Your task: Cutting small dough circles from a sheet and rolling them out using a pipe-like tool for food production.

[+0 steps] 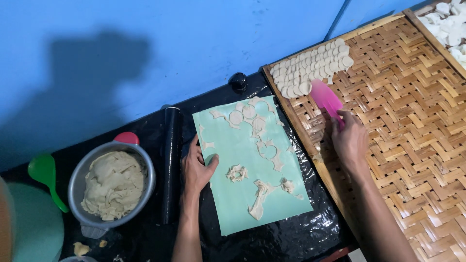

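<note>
Left hand [196, 167] laid flat and empty on the green mat [228, 204] edge, pinning it to the black surface [286, 240], right hand [348, 140] gripping a pink scraper [325, 98] over the woven tray [412, 126] beside rows of dough discs [310, 65].

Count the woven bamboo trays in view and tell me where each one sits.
2. One large woven bamboo tray lies right of the green mat, under the right hand. A second tray shows only at the top right corner, mostly cut off by the frame.
</note>
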